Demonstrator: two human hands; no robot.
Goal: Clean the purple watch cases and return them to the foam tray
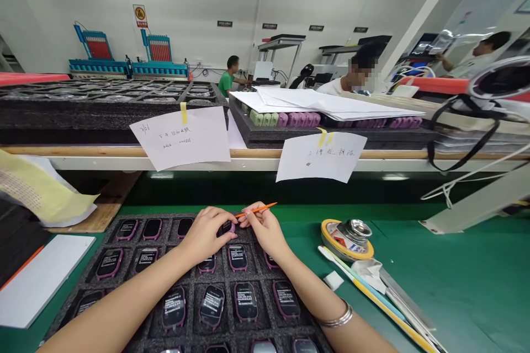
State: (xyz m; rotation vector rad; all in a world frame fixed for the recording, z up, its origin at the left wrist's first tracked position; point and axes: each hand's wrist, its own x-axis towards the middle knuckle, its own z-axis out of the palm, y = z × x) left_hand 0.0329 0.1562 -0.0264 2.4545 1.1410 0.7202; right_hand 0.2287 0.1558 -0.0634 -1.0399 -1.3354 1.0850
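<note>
A dark foam tray (pixel 226 300) lies in front of me, its compartments holding several purple-framed smartwatch bodies, many with white text on their screens. At the tray's far edge, my left hand (pixel 211 231) is closed with thumb and fingers around one purple watch body (pixel 227 227), partly hidden by the fingers. My right hand (pixel 261 224) pinches a thin orange pointed stick (pixel 265 207). The stick's other end reaches the held watch; whether it touches cannot be made out. A lit watch body (pixel 237 257) sits in the compartment just below.
On the green mat at right are a round tin with a metal-topped dispenser (pixel 351 238), a small white block (pixel 333 280), tweezers and brushes (pixel 376 300). White sheets (pixel 47 278) lie left. A shelf (pixel 252 161) ahead bears foam trays and taped notes. Other people sit beyond.
</note>
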